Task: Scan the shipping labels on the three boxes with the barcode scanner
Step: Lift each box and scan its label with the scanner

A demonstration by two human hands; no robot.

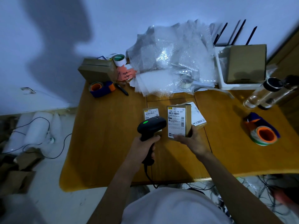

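My left hand (142, 147) grips the handle of a black barcode scanner (151, 126) whose green light is on; its head points right toward a tilted brown box (178, 117). My right hand (191, 141) holds that box by its lower edge, the white shipping label facing up. A second labelled box (151, 112) lies flat just behind the scanner head, partly hidden by it. A third box (198, 118) with a white label lies behind and right of the held one.
The wooden table (105, 143) carries a tape dispenser (263, 133) at right, another (101, 88) at back left, bubble wrap (171, 59), cardboard boxes (97, 70) (246, 63), and a clear bottle (262, 94). Cables lie on the floor to the left.
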